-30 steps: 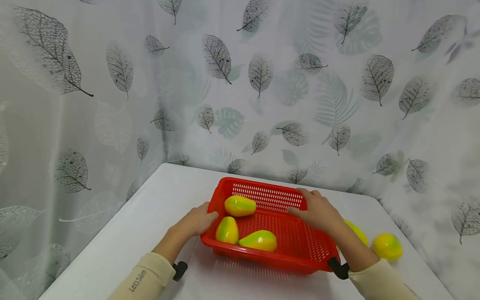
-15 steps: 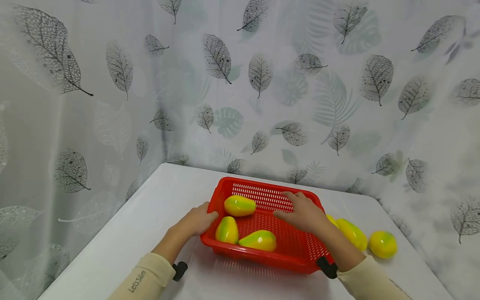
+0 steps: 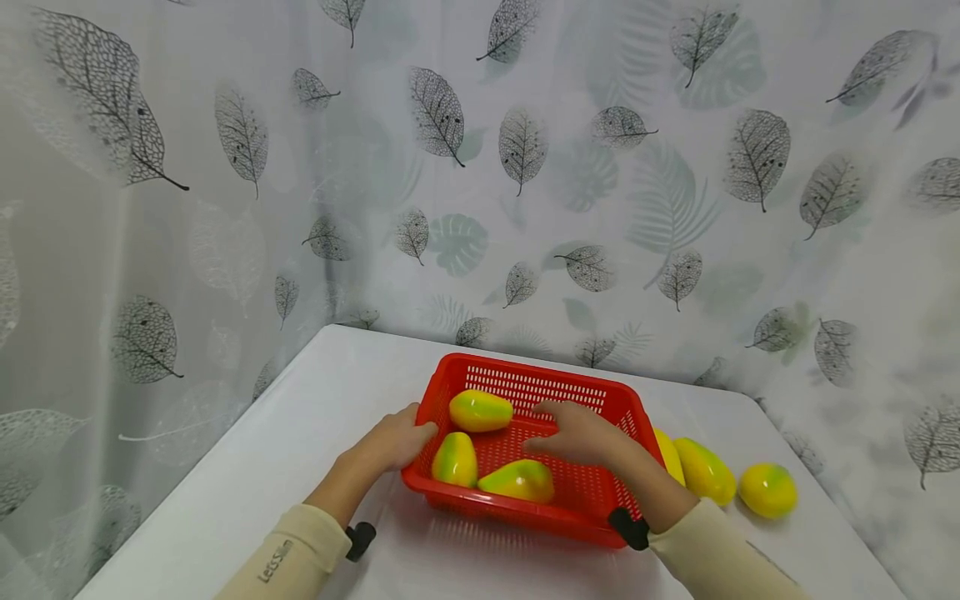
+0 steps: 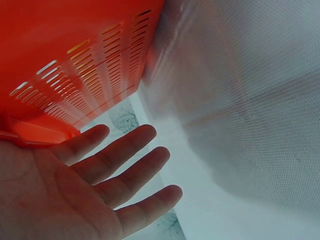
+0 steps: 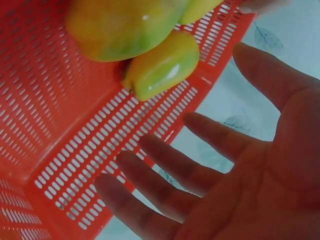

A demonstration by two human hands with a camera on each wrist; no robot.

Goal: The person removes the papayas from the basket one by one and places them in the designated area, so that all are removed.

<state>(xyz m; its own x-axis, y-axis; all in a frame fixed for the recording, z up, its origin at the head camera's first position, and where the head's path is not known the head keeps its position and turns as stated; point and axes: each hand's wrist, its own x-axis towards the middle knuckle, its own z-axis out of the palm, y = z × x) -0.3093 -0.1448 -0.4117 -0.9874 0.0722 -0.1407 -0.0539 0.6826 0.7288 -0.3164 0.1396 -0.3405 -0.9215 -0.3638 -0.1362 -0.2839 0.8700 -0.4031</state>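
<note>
A red plastic basket (image 3: 540,521) with slotted walls stands on the white table. Three glossy yellow-green papaya-like fruits lie in it: one at the back left (image 3: 481,412), one at the front left (image 3: 455,460) and one along the front wall (image 3: 519,482). My left hand (image 3: 397,439) holds the basket's left rim, thumb over the edge; in the left wrist view its fingers (image 4: 135,172) extend below the slotted wall. Over the basket's inside hovers my right hand (image 3: 581,433), fingers spread and holding nothing, facing the fruits.
Right of the basket, a long yellow-green fruit (image 3: 705,472) and a rounder one (image 3: 768,490) lie on the table (image 3: 345,375). Another yellow fruit (image 3: 670,457) shows partly behind the basket's right wall. A leaf-print curtain (image 3: 480,208) hangs behind the table.
My right hand has moved left from the basket's right rim to above its middle, uncovering the fruits on the right. The round fruit there shifted slightly left. My left hand and the basket stay put.
</note>
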